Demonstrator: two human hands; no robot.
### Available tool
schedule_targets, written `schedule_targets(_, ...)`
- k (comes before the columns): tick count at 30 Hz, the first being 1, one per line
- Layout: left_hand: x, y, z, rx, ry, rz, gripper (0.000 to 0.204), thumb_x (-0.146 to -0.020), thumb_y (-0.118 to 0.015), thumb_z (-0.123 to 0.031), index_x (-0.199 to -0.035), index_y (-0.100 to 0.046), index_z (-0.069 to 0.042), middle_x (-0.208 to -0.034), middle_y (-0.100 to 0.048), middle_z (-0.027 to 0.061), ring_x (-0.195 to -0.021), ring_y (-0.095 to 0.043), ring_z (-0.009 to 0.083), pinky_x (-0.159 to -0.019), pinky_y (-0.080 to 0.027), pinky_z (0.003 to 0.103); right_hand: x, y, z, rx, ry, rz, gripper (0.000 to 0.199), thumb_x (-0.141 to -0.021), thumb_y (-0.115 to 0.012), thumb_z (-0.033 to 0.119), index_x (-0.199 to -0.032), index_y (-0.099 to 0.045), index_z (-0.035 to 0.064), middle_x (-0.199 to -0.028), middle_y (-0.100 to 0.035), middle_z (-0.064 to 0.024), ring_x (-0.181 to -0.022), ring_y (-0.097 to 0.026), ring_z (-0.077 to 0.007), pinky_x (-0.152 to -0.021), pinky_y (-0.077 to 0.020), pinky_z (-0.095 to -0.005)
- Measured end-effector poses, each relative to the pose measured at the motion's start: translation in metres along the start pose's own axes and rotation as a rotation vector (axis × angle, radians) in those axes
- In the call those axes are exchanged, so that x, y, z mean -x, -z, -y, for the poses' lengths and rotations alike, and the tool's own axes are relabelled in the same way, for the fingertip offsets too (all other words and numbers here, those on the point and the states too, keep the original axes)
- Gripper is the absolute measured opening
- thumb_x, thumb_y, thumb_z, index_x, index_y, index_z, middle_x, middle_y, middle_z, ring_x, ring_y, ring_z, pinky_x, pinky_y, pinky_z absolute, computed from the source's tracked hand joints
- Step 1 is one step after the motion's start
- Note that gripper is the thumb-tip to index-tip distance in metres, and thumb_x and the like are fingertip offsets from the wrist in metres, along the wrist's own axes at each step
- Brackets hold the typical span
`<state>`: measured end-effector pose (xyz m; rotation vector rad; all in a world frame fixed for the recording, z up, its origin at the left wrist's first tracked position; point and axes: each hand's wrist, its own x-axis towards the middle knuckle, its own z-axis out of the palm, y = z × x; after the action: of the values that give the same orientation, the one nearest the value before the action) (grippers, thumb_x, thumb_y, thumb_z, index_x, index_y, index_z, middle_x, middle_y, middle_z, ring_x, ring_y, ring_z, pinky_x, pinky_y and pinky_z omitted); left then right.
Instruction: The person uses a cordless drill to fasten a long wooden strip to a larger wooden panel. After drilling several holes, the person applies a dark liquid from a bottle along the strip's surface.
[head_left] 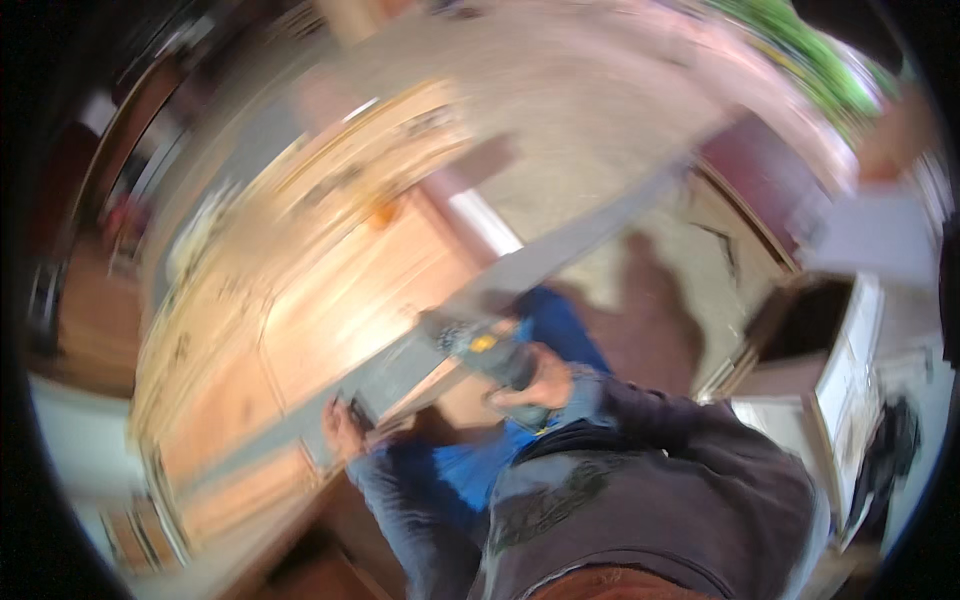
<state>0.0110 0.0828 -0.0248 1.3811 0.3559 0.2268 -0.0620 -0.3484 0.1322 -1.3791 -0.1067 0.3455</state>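
My right hand [545, 380] grips a cordless drill [490, 352], dark with a yellow mark, in front of my body. The front end of the drill points left, over a long grey board [405, 368]. This board runs diagonally from the lower left to the upper right. My left hand [342, 432] is at the board's near edge, its fingers closed around a small dark thing [358, 412] too blurred to name. Beyond the board lies a broad pale wooden panel [350, 290]. Motion smears the whole picture, so the drill's tip cannot be made out.
Long pale wooden pieces [270, 215] lie past the panel. At the right are a dark red panel [765, 185] and an open white-edged cabinet box [845, 350]. Brown furniture [95, 310] stands at the far left. Concrete floor [570, 100] stretches beyond.
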Motion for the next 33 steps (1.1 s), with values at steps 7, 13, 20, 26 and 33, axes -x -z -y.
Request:
schedule_targets(7, 0.013, 0.004, -0.007, -0.548, -0.410, -0.072, 0.036, -0.101, -0.067, -0.032, -0.105, -0.062, 0.003, -0.114, -0.062, 0.0127, -0.093, -0.055, 0.0174, -0.083, -0.048, 0.032, 0.044, 0.050, 0.020, -0.221, 0.178, 0.109, 0.094, -0.076, -0.082, 0.003, -0.157, -0.034, 0.0015, -0.134, -0.056, -0.0027, -0.122, -0.049, -0.0112, -0.107, -0.0395, -0.0290)
schedule_targets(13, -0.005, -0.003, -0.016, -0.857, -0.426, 0.024, 0.044, -0.100, -0.068, -0.037, -0.093, -0.058, 0.005, -0.123, -0.061, 0.0197, -0.097, -0.058, 0.0249, -0.084, -0.048, 0.038, 0.108, 0.079, -0.001, -0.938, -0.007, 0.143, 0.060, -0.100, -0.063, 0.023, -0.151, -0.042, -0.0011, -0.141, -0.059, -0.0102, -0.126, -0.056, -0.0174, -0.109, -0.0438, -0.0350)
schedule_targets(20, -0.017, 0.009, -0.002, -1.015, -0.526, 0.053, 0.052, -0.100, -0.066, -0.042, -0.096, -0.059, 0.010, -0.115, -0.061, 0.0241, -0.088, -0.060, 0.0327, -0.076, -0.050, 0.044, 0.107, 0.092, -0.004, -0.917, 0.047, -0.217, 0.055, -0.102, -0.058, 0.050, -0.124, -0.064, -0.0003, -0.105, -0.073, -0.0107, -0.091, -0.071, -0.0197, -0.084, -0.0579, -0.0341)
schedule_targets(26, -0.047, 0.014, -0.003, -1.185, -0.679, 0.178, 0.062, -0.101, -0.059, -0.050, -0.099, -0.059, 0.012, -0.097, -0.061, 0.0263, -0.085, -0.062, 0.0374, -0.073, -0.050, 0.047, 0.140, 0.125, 0.044, -0.816, 0.332, -0.639, 0.044, -0.097, -0.064, 0.048, -0.104, -0.069, 0.0055, -0.088, -0.072, -0.0093, -0.076, -0.070, -0.0166, -0.074, -0.0580, -0.0322)
schedule_targets(33, -0.027, 0.004, -0.028, -1.047, -0.268, 0.035, 0.052, -0.095, -0.070, -0.042, -0.125, -0.063, 0.000, -0.122, -0.067, 0.0176, -0.111, -0.064, 0.0311, -0.101, -0.053, 0.045, 0.279, 0.144, 0.211, -0.039, 0.899, -0.935, 0.040, -0.095, -0.069, 0.021, -0.127, -0.059, -0.0010, -0.094, -0.068, -0.0155, -0.085, -0.070, -0.0259, -0.078, -0.0580, -0.0419)
